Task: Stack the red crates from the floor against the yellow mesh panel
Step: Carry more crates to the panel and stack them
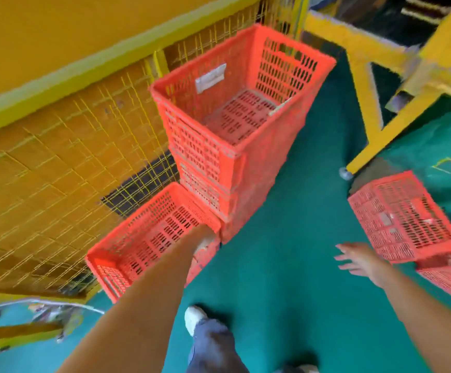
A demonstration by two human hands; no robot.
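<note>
The left grip (pixel 205 235) sits on the near rim of the low red crate (pixel 149 238), which lies on the green floor (pixel 286 238) along the yellow mesh panel (pixel 57 170), its far corner touching the foot of the tall crate stack (pixel 219 157). Blur hides the fingers, so I cannot tell whether they clasp the rim or only rest on it. The right grip (pixel 358 261) is spread wide and holds nothing, near a tilted loose crate (pixel 402 219) on the right.

Likely risks:
- Lifted by 1 rim only, the low crate would probably swing and spill from the hold.
- Dragged or twisted, its corner could knock the stack's base and shake the crates above.
- The loose crate leans on another crate (pixel 450 281) and may slide if bumped.
- The shoe (pixel 193 317) stands near the drop path.
</note>
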